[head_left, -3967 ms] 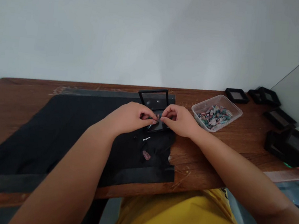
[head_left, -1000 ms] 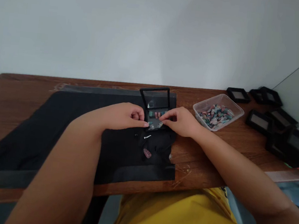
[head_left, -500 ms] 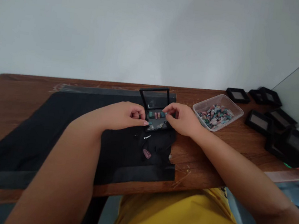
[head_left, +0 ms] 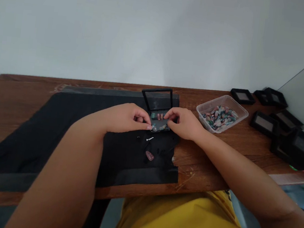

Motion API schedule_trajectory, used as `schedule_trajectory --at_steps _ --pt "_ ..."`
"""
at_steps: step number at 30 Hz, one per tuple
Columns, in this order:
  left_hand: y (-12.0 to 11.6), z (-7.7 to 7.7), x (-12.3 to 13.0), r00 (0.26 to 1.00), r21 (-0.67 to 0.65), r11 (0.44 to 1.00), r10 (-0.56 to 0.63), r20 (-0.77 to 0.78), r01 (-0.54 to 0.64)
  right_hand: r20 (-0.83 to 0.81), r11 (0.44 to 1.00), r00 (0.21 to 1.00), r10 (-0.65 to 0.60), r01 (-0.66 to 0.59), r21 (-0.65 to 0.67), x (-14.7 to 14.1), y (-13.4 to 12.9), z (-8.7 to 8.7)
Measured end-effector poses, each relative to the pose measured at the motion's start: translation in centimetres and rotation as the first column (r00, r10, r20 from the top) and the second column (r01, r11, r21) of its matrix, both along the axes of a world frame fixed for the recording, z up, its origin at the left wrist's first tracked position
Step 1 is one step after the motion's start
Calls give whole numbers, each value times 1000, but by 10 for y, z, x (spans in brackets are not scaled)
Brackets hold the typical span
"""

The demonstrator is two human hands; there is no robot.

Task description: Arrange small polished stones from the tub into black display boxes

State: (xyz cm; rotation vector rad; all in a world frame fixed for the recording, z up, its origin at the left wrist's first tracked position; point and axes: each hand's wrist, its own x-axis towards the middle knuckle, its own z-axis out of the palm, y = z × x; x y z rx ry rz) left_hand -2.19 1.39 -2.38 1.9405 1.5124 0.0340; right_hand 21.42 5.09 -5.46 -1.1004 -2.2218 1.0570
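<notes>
A small black display case (head_left: 158, 90) stands on the black cloth with its windowed lid raised. Inside it, decorated press-on nails (head_left: 160, 116) in green and pink sit in a back row, with paler ones along the front. At the case's front left corner, my left hand (head_left: 128, 118) has its thumb and forefinger pinched together beside a pale nail. My right hand (head_left: 184, 123) is curled at the right side, thumb and forefinger bent over the nails there. What either pinch holds is too small to make out. A loose pink nail (head_left: 149, 156) lies in front of the case.
A clear plastic tub (head_left: 240, 120) full of loose nails stands to the right. Several more black cases (head_left: 264, 123) lie at the far right. A small white strip (head_left: 150, 139) rests on the black cloth (head_left: 125, 158), which covers part of the wooden table (head_left: 201, 160).
My left fingertips have shifted slightly right over the case's front corner. My right hand has dropped a little and its fingertips have curled further toward the front nails.
</notes>
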Motion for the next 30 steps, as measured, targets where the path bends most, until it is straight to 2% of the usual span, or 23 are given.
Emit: schedule_trajectory --at_steps 7,11,15,23,30 --pt "0 1 2 1000 -24 1000 1 10 -1 -34 1000 999 -5 5 15 -3 -7 -1" --pt "0 2 7 1000 50 999 20 11 -20 -88 1000 996 -13 14 13 -6 -10 -4" --pt "0 -3 14 1000 117 993 10 15 -11 -115 999 993 -29 31 12 -8 -10 -7" --pt "1 -7 17 1000 124 992 -10 8 9 -76 998 996 -53 56 37 -10 -12 -7" --pt "1 -6 12 999 150 989 13 -31 -8 61 993 994 -86 80 84 -7 -12 -2"
